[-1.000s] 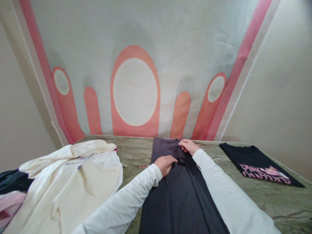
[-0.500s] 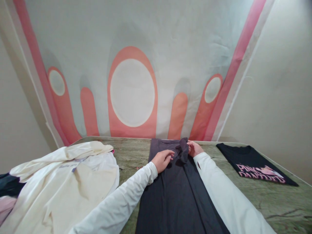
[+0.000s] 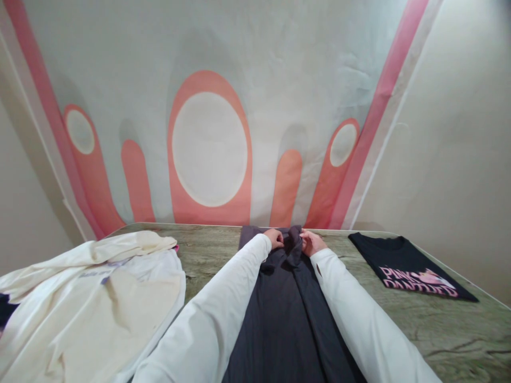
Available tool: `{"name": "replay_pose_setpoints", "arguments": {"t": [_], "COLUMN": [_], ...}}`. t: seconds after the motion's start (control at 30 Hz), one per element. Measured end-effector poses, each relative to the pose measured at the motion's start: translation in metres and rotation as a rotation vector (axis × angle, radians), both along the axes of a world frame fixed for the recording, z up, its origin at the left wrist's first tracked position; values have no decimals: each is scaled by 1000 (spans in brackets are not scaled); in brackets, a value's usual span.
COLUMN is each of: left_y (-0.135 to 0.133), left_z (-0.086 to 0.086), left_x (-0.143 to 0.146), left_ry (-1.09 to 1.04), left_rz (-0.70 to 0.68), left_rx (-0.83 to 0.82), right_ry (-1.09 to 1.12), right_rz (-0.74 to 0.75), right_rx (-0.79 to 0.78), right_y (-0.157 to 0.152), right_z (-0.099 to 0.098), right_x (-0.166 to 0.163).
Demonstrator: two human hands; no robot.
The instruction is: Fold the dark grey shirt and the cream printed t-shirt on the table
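A long dark garment [image 3: 285, 324] lies lengthwise on the table before me, its far end bunched up. My right hand [image 3: 312, 243] pinches the bunched cloth at its far right edge. Beside it, on the left of the bunch, my left hand [image 3: 275, 239] has its fingers curled onto the same cloth, the fingertips partly hidden. White sleeves cover both my arms and hide part of the garment's sides. What kind of garment it is I cannot tell.
Left of my arms, cream and white clothes [image 3: 120, 303] lie in a loose heap. A folded black T-shirt [image 3: 403, 260] with pink lettering rests at the right on the wood-patterned table [image 3: 423, 330]. Behind the table stands a wall with a printed backdrop [image 3: 263, 96].
My left hand has moved away from me and right, from lying over the garment to the bunched cloth. The right hand keeps its hold. My view has shifted slightly right.
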State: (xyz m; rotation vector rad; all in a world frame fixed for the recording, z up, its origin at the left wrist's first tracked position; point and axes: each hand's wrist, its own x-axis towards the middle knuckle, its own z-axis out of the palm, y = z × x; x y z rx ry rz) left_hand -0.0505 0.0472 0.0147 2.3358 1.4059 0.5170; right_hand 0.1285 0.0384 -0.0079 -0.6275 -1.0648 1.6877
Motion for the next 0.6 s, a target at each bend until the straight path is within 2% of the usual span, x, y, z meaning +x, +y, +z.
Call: {"name": "replay_pose_setpoints", "arguments": {"t": [0.13, 0.3, 0.47, 0.6], "left_y": [3, -6, -13, -31], "left_z": [-4, -6, -3, 5], "left_x": [3, 4, 1, 2], "left_ry": [-88, -319, -577, -710], "left_rz": [-5, 3, 111, 185], "left_rx": [-57, -135, -256, -366], "right_ry": [-28, -79, -112, -123], "right_rz": [-1, -12, -14, 20], "right_rx": [9, 30, 61, 79], "right_y": [0, -1, -1, -1], "right_z": [1, 1, -1, -2], "right_x": [0, 0, -2, -5]}}
